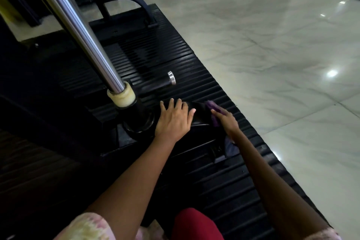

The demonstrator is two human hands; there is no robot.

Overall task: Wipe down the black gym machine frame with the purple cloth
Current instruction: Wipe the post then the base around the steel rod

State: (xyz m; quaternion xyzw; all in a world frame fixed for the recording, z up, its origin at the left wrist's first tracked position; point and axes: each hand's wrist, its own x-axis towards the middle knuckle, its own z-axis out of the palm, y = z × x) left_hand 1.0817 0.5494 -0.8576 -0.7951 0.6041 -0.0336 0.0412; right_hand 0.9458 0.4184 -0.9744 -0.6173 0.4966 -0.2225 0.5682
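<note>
The left hand (174, 121) lies flat with fingers spread on the black gym machine frame (200, 117), holding nothing. Just to its right, the right hand (226, 118) presses the purple cloth (214, 107) against the same frame part — the cloth shows past the fingertips, though the grip beneath is hard to make out. Left of the left hand, a chrome post (78, 27) rises from a cream collar (121, 94). The ribbed black mat (224, 181) lies beneath both hands.

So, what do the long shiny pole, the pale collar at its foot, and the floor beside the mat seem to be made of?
Pole: probably polished or chromed steel, with bright mirror streaks. Collar: likely cream plastic or rubber, matt and slightly stained. Floor: looks like glossy marble or marble-look tile, with grey veins, joint lines and lamp reflections.
</note>
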